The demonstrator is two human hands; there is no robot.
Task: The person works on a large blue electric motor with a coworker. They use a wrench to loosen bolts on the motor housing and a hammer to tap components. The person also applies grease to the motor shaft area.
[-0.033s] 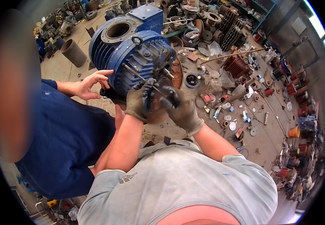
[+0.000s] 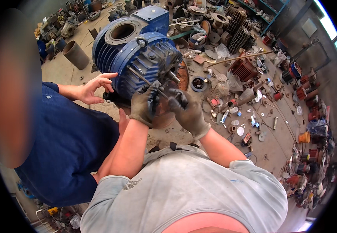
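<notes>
A blue ribbed gear unit (image 2: 137, 64) with a bare shaft end (image 2: 174, 76) stands in front of me. A thin metal rod (image 2: 139, 75) slants across its near face. My left hand (image 2: 145, 103), in a grey and black work glove, is closed around the rod. My right hand (image 2: 189, 112), gloved alike, has its fingers curled at the rod's lower right end. Its fingertips are partly hidden. The rod's upper end lies close to the ribs; whether it touches them I cannot tell.
At my left a person in a dark blue shirt (image 2: 71, 143) holds a bare hand (image 2: 94, 88) beside the gear unit. A rusty pipe piece (image 2: 76, 55) stands behind. Loose parts, a red finned housing (image 2: 243, 70) and a round blue-rimmed part (image 2: 198, 83) lie on the floor at right.
My right hand's fingers have curled in slightly at the rod's end. My left hand, the rod and the other person's hand look almost unmoved.
</notes>
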